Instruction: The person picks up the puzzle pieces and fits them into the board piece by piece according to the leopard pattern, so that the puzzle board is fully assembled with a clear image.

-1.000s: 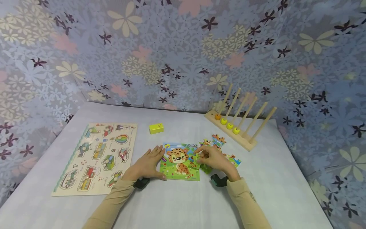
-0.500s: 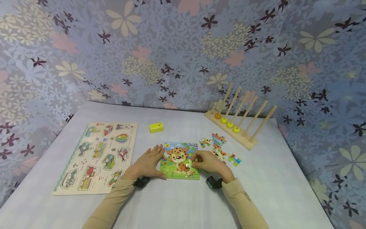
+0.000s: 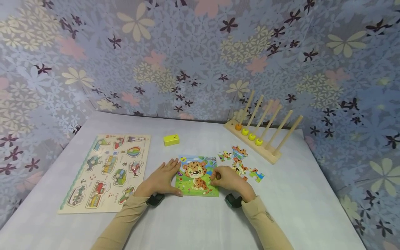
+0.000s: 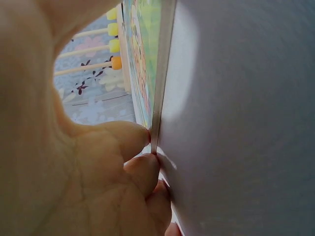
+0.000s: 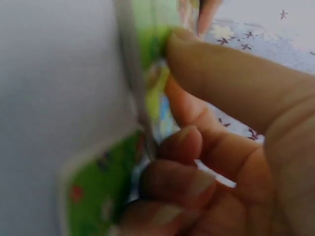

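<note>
A square jigsaw puzzle (image 3: 195, 173) with a spotted leopard cub on green grass lies flat on the table. Along its left edge rests my left hand (image 3: 162, 178), fingers spread and fairly straight, the thumb near the lower left corner; the left wrist view shows fingertips against the puzzle's edge (image 4: 158, 73). At the puzzle's right side my right hand (image 3: 229, 178) has curled fingers, with thumb and index finger pinching a small green puzzle piece (image 5: 150, 44) against the picture. That piece is mostly hidden by the fingers. Close below, a loose green piece (image 5: 93, 196) shows, blurred.
Several loose puzzle pieces (image 3: 239, 152) lie right of the puzzle, some partly behind my right hand. A wooden peg rack (image 3: 268, 152) with orange and yellow beads stands at the back right. A yellow block (image 3: 171, 140) sits behind the puzzle; a vehicle picture board (image 3: 103, 173) lies left.
My right hand has moved left and slightly down from the puzzle's right edge onto its right part, bringing the piece to the picture. The left hand has stayed in place.
</note>
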`<action>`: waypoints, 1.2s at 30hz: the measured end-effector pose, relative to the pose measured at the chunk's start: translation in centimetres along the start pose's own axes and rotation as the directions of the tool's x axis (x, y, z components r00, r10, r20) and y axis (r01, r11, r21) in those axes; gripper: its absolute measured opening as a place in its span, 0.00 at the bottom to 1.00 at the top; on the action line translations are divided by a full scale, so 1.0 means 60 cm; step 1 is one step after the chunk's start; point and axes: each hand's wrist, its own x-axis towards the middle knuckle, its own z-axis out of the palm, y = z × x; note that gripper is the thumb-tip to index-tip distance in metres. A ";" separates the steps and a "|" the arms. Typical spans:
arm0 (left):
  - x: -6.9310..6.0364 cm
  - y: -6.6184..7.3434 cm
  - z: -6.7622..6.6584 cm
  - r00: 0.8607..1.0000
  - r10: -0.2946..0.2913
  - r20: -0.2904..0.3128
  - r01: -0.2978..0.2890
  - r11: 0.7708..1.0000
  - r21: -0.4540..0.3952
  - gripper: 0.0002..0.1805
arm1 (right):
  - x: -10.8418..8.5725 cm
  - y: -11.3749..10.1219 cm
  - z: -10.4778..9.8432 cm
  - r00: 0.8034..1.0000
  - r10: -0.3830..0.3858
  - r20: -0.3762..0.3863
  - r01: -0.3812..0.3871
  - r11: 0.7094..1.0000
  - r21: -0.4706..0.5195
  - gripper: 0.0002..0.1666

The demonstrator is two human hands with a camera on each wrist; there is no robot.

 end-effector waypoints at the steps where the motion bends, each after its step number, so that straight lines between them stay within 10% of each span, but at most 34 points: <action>1: 0.000 0.000 0.000 1.000 -0.001 -0.001 0.001 1.000 0.000 0.63 | -0.002 0.000 -0.002 1.000 -0.002 0.010 0.002 1.000 0.004 0.08; 11: 0.001 -0.004 0.007 1.000 -0.005 0.000 0.005 1.000 0.001 0.64 | -0.019 0.034 -0.037 0.995 -0.030 0.094 0.015 0.989 0.149 0.11; 20: -0.003 -0.005 0.006 1.000 -0.009 -0.002 0.009 1.000 0.009 0.64 | -0.048 0.070 -0.074 0.995 0.100 0.005 -0.100 0.995 0.001 0.27; 36: 0.002 -0.004 0.007 1.000 -0.004 -0.003 0.004 1.000 0.020 0.64 | -0.053 0.061 -0.061 1.000 0.010 0.020 -0.008 0.998 -0.057 0.24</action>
